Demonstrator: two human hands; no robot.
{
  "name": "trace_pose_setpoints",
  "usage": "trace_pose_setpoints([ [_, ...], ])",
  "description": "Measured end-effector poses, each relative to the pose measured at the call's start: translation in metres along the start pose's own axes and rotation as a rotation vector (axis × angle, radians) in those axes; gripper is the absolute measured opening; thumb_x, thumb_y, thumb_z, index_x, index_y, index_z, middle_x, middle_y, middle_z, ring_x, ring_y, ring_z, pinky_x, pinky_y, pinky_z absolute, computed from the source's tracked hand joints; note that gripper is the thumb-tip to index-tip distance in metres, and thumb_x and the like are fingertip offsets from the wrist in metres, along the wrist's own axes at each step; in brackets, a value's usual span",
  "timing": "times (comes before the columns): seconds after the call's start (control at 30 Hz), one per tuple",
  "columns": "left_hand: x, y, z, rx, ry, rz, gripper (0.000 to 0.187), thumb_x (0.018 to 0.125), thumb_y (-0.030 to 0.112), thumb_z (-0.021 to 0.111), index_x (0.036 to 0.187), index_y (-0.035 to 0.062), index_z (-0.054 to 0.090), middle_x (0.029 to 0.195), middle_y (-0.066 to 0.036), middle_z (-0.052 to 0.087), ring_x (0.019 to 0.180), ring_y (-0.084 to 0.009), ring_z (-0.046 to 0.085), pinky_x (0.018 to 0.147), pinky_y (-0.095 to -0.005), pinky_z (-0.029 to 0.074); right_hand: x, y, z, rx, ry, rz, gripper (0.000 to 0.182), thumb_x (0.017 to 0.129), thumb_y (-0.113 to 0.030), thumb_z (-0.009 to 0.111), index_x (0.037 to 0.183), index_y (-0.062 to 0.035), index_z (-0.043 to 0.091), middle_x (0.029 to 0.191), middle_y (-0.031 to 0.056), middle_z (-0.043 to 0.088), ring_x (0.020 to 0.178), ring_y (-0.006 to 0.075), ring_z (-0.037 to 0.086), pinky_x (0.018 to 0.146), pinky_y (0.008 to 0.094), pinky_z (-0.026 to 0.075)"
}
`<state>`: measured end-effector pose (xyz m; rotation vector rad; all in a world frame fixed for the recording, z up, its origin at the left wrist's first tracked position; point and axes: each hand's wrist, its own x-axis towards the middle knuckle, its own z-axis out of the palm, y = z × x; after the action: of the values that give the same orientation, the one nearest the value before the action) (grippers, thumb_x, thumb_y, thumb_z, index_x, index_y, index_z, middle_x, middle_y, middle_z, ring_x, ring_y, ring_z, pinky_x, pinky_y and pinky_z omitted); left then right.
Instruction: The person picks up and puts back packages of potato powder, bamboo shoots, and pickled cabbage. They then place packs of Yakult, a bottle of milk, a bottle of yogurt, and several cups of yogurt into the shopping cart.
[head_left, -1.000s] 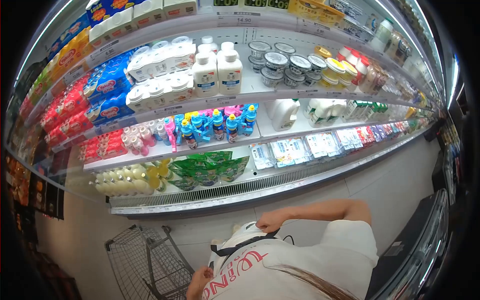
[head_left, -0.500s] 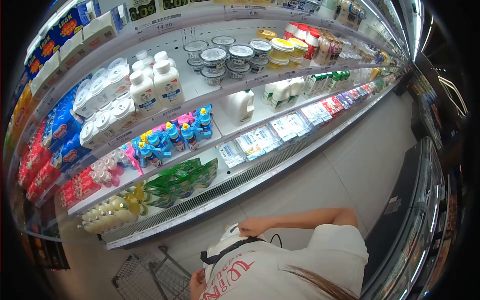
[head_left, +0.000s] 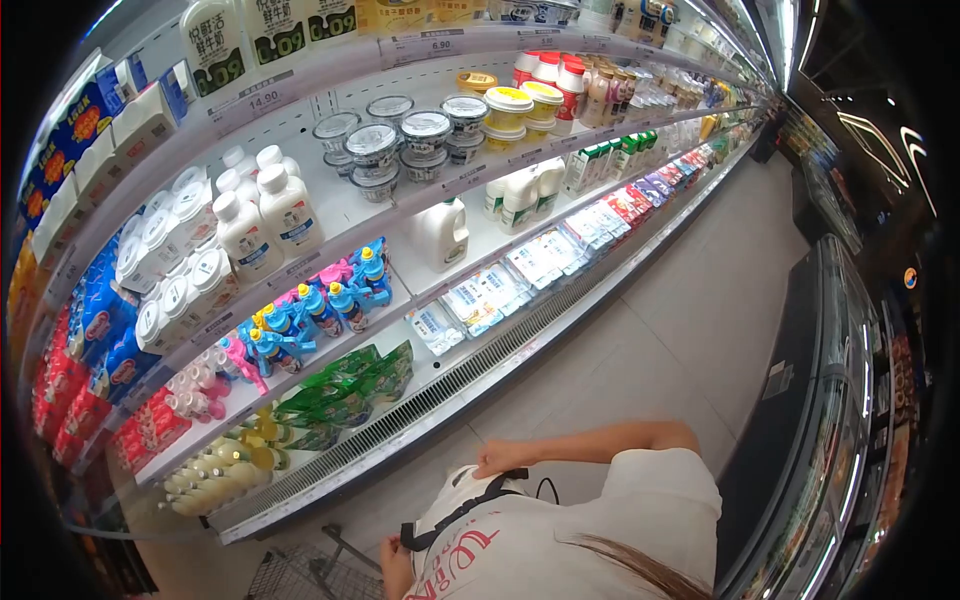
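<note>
My right hand (head_left: pixel 495 458) rests in front of my body, fingers curled down against a white item (head_left: pixel 462 488) at my waist. What it grips, if anything, is hidden. A black strap (head_left: pixel 470 508) crosses the white shirt (head_left: pixel 600 530) just below it. At the lower left my left hand (head_left: pixel 395 558) shows only in part, its fingers bent close to the strap's end. Beside it, toward the bottom edge, is the handle of a wire shopping cart (head_left: pixel 350 548).
A chilled shelf unit (head_left: pixel 400 415) runs diagonally ahead, holding white bottles (head_left: pixel 290 205), stacked clear tubs (head_left: pixel 372 150), a milk jug (head_left: pixel 440 235) and green packets (head_left: pixel 350 385). Grey floor (head_left: pixel 680 320) stretches to the right, bordered by a dark glass-topped case (head_left: pixel 800 370).
The view has shifted, so the shelves sit further left and the upper price tags show more. The cart has dropped lower in view. Both hands stay close to my waist.
</note>
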<state>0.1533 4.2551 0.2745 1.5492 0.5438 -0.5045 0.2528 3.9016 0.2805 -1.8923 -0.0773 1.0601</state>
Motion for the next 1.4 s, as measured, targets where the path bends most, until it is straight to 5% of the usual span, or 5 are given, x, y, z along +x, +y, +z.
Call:
trace_pose_setpoints([
  [0.3,0.041,0.068,0.051,-0.332,-0.399,-0.150,0.036,0.080,-0.014,0.055,0.113,-0.0015,0.056,0.098,-0.011,0.063,0.087,-0.0145,0.060,0.072,-0.0258,0.052,-0.032,0.016,-0.050,0.493,-0.777,0.303,0.014,0.091,-0.021,0.059,0.094,-0.0090,0.065,0.058,-0.0073,0.044,0.046,0.0026,0.039,0.039,0.0201,0.025],
  [0.77,0.084,0.033,0.056,0.357,-0.384,0.233,0.023,0.083,0.013,0.066,0.102,0.0005,0.061,0.081,-0.008,0.066,0.075,-0.0136,0.060,0.069,-0.0292,0.047,0.046,0.000,-0.051,-0.786,-0.341,-0.308,0.014,0.079,-0.020,0.062,0.084,-0.0067,0.065,0.071,0.0099,0.062,0.065,0.0203,0.054,0.062,0.0375,0.043],
  [0.9,0.070,0.050,0.044,0.233,-0.504,0.185,0.031,0.082,0.013,0.066,0.112,0.0049,0.059,0.091,-0.010,0.066,0.084,-0.0168,0.061,0.074,-0.0313,0.047,0.042,-0.095,-0.004,-0.348,-0.161,-0.368,0.024,0.087,-0.029,0.059,0.094,-0.0065,0.064,0.083,0.0164,0.064,0.077,0.0302,0.062,0.070,0.0381,0.048],
  [1.23,0.076,0.040,0.015,0.368,0.043,0.254,0.038,0.080,0.028,0.065,0.114,0.0116,0.058,0.103,-0.013,0.067,0.101,-0.0329,0.061,0.085,-0.0477,0.043,0.145,-0.155,0.042,-0.820,-0.028,-0.663,0.021,0.086,-0.023,0.062,0.087,-0.0022,0.060,0.080,0.0189,0.063,0.079,0.0388,0.061,0.069,0.0464,0.048],
  [1.4,0.059,0.074,-0.067,0.441,0.226,0.207,0.037,0.079,0.029,0.067,0.109,0.0069,0.061,0.094,-0.013,0.068,0.089,-0.0299,0.065,0.078,-0.0413,0.048,0.181,-0.230,0.098,-1.071,-0.730,-0.655,0.029,0.086,-0.029,0.064,0.099,-0.0027,0.060,0.085,0.0201,0.063,0.085,0.0394,0.061,0.073,0.0435,0.048],
])
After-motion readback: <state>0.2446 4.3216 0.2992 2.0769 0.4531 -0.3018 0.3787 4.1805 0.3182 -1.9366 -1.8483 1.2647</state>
